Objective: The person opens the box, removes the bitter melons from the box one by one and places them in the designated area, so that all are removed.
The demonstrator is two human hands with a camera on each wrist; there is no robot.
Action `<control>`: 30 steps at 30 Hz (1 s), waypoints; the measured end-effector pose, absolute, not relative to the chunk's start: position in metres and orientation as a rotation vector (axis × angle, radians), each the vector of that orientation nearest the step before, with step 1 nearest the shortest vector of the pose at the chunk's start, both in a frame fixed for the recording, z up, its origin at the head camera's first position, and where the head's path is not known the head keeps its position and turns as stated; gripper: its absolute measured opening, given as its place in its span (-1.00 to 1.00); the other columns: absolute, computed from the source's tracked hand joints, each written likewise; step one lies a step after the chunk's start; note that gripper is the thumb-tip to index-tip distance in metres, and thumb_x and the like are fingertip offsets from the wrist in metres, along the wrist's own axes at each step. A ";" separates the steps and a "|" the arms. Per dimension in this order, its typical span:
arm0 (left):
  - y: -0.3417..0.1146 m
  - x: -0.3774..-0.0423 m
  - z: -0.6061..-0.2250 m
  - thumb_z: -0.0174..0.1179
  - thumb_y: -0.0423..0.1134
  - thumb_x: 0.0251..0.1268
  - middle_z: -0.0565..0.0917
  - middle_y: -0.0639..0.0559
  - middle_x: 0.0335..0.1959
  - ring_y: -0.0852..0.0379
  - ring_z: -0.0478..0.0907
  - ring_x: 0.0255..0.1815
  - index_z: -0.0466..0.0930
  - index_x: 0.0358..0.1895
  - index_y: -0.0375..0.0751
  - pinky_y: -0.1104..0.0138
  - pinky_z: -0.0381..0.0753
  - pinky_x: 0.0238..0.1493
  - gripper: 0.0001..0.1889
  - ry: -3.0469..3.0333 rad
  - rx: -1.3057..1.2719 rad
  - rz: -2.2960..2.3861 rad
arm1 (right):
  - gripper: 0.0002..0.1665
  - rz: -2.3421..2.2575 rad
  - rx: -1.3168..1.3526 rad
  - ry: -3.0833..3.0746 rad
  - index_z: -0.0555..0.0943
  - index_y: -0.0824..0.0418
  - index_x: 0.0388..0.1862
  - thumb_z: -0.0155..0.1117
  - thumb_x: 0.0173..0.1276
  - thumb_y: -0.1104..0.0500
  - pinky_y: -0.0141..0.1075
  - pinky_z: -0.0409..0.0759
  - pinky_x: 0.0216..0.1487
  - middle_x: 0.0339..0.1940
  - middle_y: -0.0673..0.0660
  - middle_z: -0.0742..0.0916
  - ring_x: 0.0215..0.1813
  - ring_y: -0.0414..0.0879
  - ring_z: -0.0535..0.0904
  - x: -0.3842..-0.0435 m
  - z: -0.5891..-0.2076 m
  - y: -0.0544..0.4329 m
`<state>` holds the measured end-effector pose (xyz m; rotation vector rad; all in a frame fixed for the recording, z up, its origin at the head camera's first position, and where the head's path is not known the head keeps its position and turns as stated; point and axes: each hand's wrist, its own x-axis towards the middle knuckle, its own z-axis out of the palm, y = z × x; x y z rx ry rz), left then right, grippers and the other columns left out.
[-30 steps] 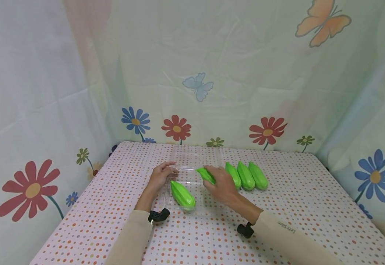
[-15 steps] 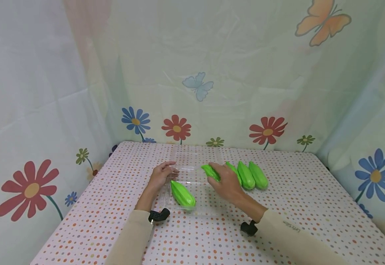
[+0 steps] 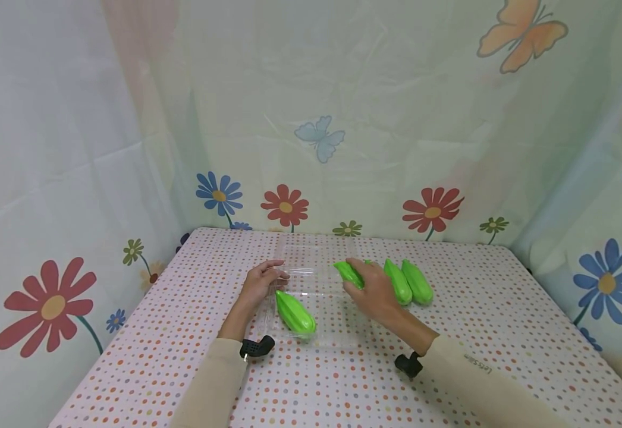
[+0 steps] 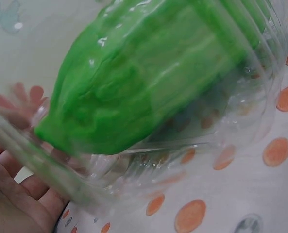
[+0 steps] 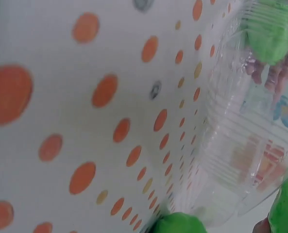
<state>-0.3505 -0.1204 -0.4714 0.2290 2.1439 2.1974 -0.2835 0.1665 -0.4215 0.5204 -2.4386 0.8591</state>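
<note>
Vegetable (image 3: 348, 274), glossy green and pointed, is gripped by the right hand (image 3: 373, 291) (left hand (image 3: 257, 286), fingers loose, touches clear container (image 3: 334, 321)).

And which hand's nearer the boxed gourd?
Left. Left hand is by the boxed gourd's pointed tip, at the box's left side; right hand is farther off to the right, gripping another gourd.

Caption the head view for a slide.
Right hand grips a ridged green gourd; left hand rests at an open clear clamshell holding another gourd.
</note>
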 end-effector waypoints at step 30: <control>-0.118 -0.351 -0.472 0.02 -0.36 0.57 0.71 -0.37 -0.05 -0.34 0.66 0.09 0.41 0.39 -0.40 -0.13 0.64 0.13 -0.59 2.134 0.233 2.211 | -0.32 0.815 0.157 -2.605 0.48 0.24 0.44 0.24 0.33 0.12 -0.22 0.39 -0.34 -0.28 0.23 0.63 -0.30 0.04 0.44 -0.301 -0.420 0.207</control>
